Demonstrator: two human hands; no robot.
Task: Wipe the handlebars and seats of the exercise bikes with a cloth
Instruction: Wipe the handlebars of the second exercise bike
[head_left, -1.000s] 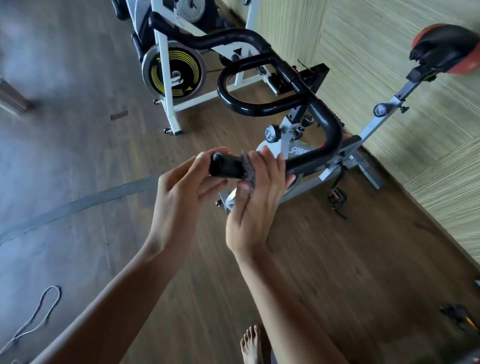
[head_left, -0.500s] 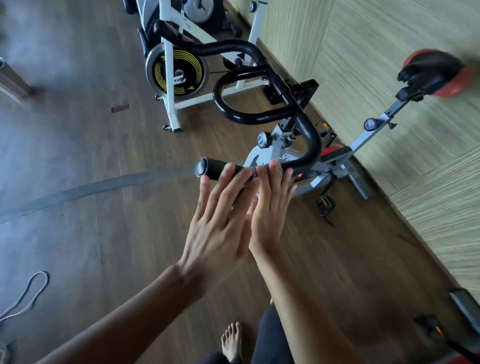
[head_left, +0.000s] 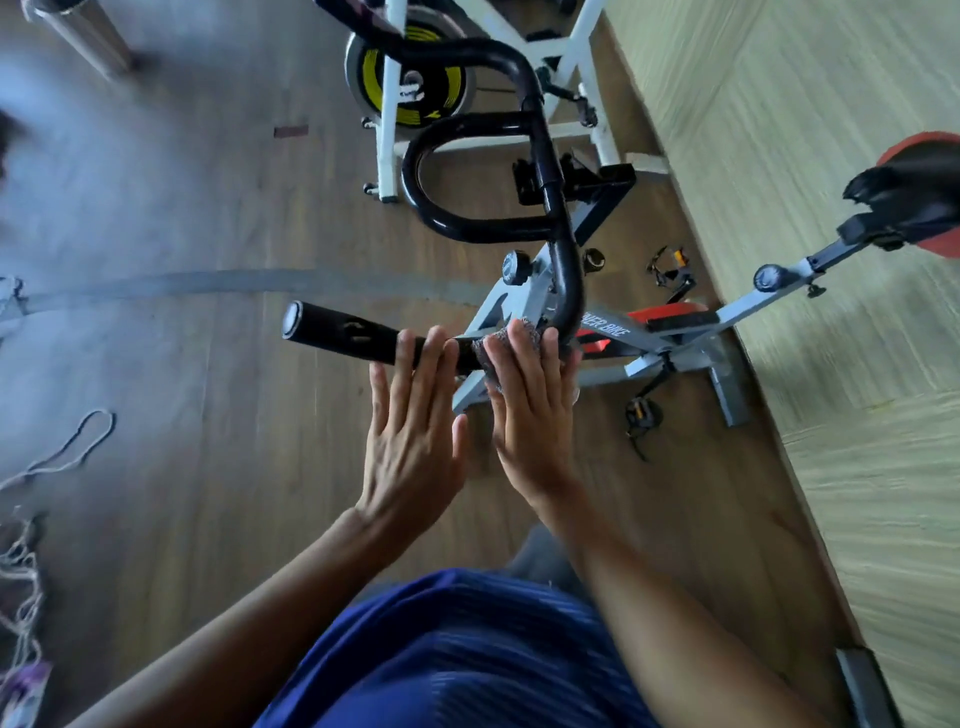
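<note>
There are two exercise bikes, two hands, one cloth, one seat and two pedals in view. At the far left a thin cord lies in loops on the wooden floor.

The left hand is flat. Its fingers are straight and close together, and the tips touch the black grip of the near handlebar. Just to the right, the right hand lies flat on the grey cloth and presses it on the same bar, near the bend. Its fingers are straight and side by side, and the thumb is hidden. The two hands are just beside each other and do not touch.

The handlebar is one glossy black tube, bent in a loop. The grip has a round cap at its free end, which points left. The cloth is rough in weave and bunched on the bar under the fingers.

The far bike has a white frame and a black flywheel with yellow rings. The near bike has a light grey frame with red parts. Its seat, black on red, is at the far right on a slanted post.

The near bike stands close along the pale ribbed wall on the right. One pedal is between the frame and the wall, and the other pedal is on the near side. Wide bare floor lies to the left of the grip end.
</note>
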